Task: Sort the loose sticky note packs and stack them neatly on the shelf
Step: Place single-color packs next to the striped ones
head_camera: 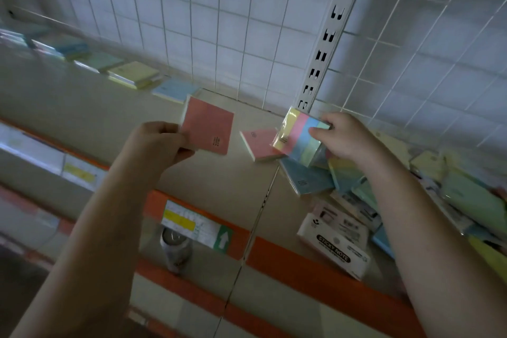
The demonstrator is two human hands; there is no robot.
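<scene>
The left hand (162,140) pinches a pink pack (207,126). The right hand (343,137) grips a striped pack (300,133). A tidy row (131,74) sits upper left on the shelf (82,107). A messy pile (384,189) at lower right still needs sorting.

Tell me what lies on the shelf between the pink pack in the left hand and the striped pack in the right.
In the head view, one pink pack lies flat there.

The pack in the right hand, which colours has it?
Yellow, pink, blue and green stripes, head view.
</scene>
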